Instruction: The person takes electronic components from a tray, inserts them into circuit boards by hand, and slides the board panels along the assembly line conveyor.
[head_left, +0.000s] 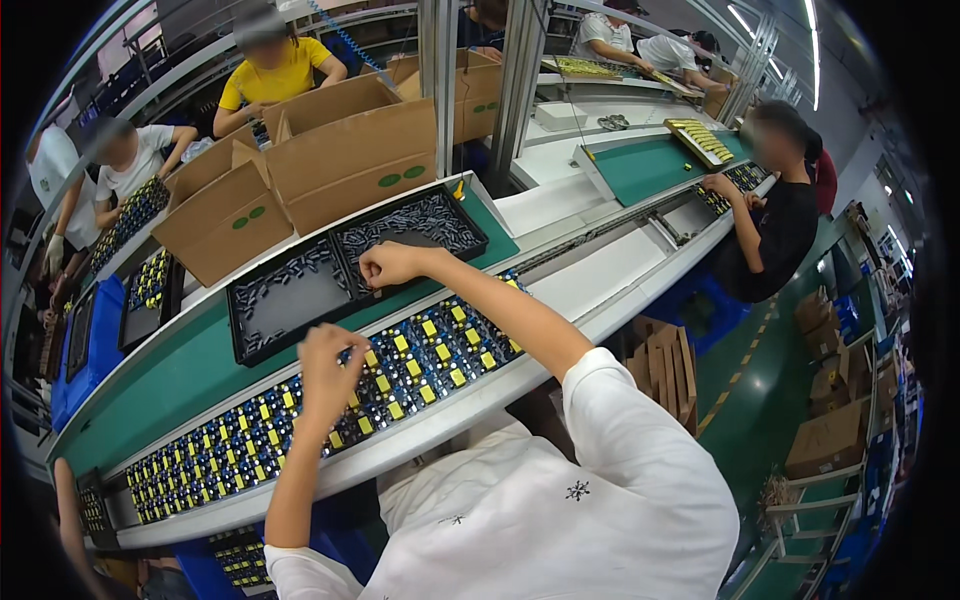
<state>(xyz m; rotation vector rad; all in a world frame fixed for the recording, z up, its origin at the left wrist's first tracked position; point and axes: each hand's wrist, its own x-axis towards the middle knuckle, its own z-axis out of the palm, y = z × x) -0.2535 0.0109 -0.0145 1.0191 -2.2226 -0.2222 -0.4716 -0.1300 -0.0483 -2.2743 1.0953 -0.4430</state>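
Observation:
Two black trays (pixel 240 318) sit side by side on the green belt, scattered with small dark cylindrical parts, probably capacitors (pixel 420 222). My right hand (pixel 392 266) is over the near edge of the right-hand tray, close to the divider, its fingers curled in. Whatever may be between those fingertips is too small to see. In front of the trays runs a row of circuit boards (pixel 215 450) with yellow blocks on them. Over these boards hovers my left hand (pixel 332 372), fingers bent and closed together; its fingertips do not show clearly what they hold.
Large cardboard boxes (pixel 350 150) stand behind the trays. A metal post (pixel 513 90) rises beyond them. At right, a co-worker in black (pixel 775 220) handles boards on the same line. Blue bins (pixel 90 345) stand at the left.

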